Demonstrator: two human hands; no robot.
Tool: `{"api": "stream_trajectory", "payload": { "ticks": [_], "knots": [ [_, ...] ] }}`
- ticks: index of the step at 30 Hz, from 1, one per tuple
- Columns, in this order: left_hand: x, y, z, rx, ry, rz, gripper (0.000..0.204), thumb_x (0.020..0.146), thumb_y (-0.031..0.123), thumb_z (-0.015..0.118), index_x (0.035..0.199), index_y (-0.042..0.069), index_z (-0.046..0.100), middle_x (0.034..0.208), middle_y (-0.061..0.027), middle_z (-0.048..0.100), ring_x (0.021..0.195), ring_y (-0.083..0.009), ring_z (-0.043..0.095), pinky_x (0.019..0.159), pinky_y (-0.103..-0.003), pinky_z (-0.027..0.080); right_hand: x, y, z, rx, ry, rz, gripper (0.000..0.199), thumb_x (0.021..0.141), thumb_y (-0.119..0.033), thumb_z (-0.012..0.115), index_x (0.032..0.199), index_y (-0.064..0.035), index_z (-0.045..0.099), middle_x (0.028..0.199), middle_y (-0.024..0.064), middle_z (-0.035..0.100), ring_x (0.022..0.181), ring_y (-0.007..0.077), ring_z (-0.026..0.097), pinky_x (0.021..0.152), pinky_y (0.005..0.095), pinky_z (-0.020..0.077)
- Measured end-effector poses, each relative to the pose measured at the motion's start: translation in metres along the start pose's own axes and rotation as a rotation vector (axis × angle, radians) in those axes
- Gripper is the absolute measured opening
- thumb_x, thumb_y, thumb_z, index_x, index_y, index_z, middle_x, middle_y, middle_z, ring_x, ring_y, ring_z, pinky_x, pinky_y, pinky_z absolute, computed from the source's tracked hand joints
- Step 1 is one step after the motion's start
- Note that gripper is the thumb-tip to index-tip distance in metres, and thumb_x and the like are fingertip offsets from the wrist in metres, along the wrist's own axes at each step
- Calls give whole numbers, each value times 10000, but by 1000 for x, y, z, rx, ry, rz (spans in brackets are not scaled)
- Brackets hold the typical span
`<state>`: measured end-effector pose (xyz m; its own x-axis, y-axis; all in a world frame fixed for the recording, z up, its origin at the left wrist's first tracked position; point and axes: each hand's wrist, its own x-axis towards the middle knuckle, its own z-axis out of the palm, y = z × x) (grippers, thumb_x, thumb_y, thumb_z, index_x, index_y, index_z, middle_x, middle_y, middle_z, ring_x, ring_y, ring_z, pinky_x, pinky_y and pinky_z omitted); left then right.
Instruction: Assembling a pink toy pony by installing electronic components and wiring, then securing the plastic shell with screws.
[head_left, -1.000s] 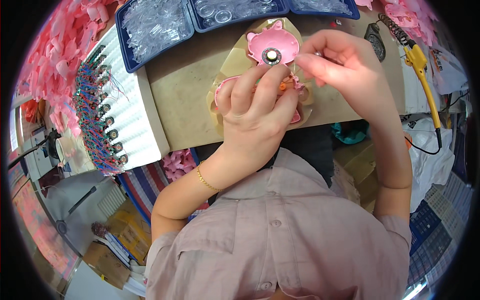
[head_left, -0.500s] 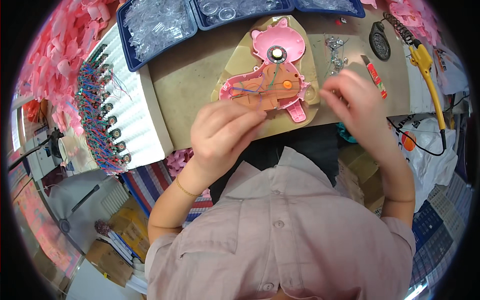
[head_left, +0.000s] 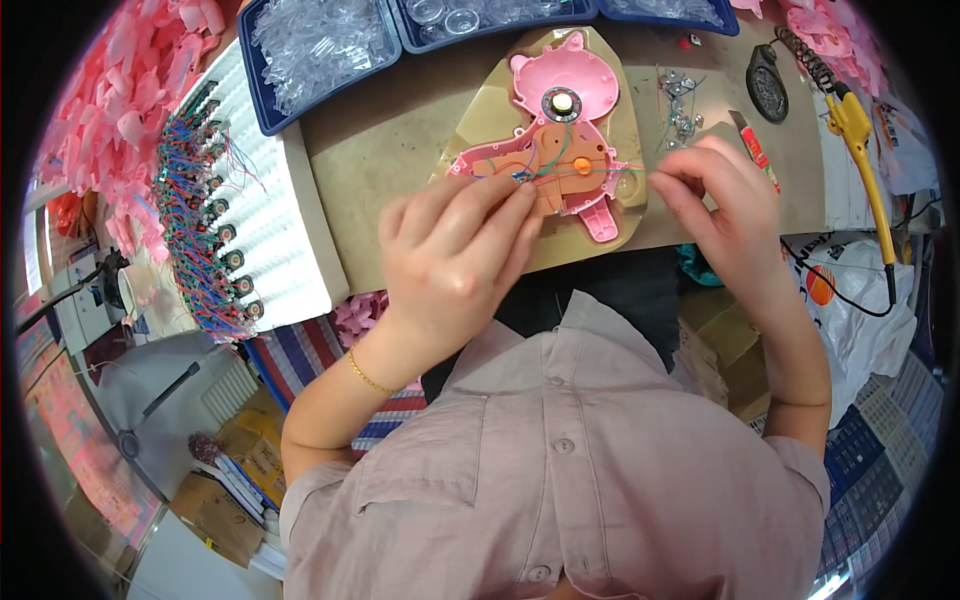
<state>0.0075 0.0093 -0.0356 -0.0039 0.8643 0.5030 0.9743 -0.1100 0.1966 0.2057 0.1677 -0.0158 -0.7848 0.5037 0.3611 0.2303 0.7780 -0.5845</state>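
Pink toy shell [head_left: 560, 140], left hand [head_left: 455, 250] fingertips touching

One pink toy shell [head_left: 560, 140] lies on the bench [head_left: 400, 150]. One yellow soldering iron [head_left: 862, 150]. Three blue trays [head_left: 320, 50] line the far edge.

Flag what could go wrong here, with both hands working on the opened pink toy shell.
The left hand pinches thin coloured wires inside the pink animal-shaped plastic shell; a tug might tear them loose. The right hand hovers beside the small loose metal screws, which could scatter. The yellow-handled soldering iron lies close to that forearm, a possible burn if it is hot.
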Motion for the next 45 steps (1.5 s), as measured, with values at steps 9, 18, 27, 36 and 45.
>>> {"api": "stream_trajectory", "payload": {
  "ticks": [9, 18, 27, 36, 45],
  "knots": [
    [3, 18, 0, -36, -70, -81, 405, 748, 296, 690, 1105, 108, 664, 1110, -7, 604, 983, -179, 544, 855, -320, 339, -41, -21, 18, -323, -68, -82, 217, 711, -44, 753, 869, -43, 604, 734, 64, 556, 636, 237, 539, 561, 361, 375],
    [9, 14, 8, -7, -73, 109, 299, 722, 216, 685, 1003, 111, 683, 1061, 21, 624, 963, -133, 553, 836, -300, 366, -28, -25, 10, 294, -36, 596, 154, 739, -28, 716, 851, -30, 610, 749, 90, 578, 698, 260, 573, 662, 327, 453],
    [9, 22, 9, 97, -41, 165, 234, 732, 144, 656, 958, 84, 673, 1046, 5, 591, 970, -111, 534, 820, -276, 379, 5, -4, 18, 112, -117, 103, 149, 798, 0, 657, 945, -8, 636, 887, 88, 625, 807, 227, 610, 707, 300, 483],
    [6, 19, 13, 100, -33, 188, 213, 694, 144, 634, 890, 64, 647, 1019, -15, 570, 963, -123, 520, 811, -284, 383, 10, -11, 14, 314, -145, 384, 111, 818, -12, 654, 925, 12, 666, 923, 87, 655, 845, 190, 624, 754, 277, 490],
    [7, 27, 15, 53, -43, 134, 143, 683, 149, 638, 805, 76, 621, 994, -22, 550, 956, -143, 509, 808, -305, 375, 4, -8, 20, -82, -103, 39, 127, 762, -28, 689, 878, -15, 639, 875, 85, 618, 820, 247, 599, 707, 345, 473]
  ]
}}
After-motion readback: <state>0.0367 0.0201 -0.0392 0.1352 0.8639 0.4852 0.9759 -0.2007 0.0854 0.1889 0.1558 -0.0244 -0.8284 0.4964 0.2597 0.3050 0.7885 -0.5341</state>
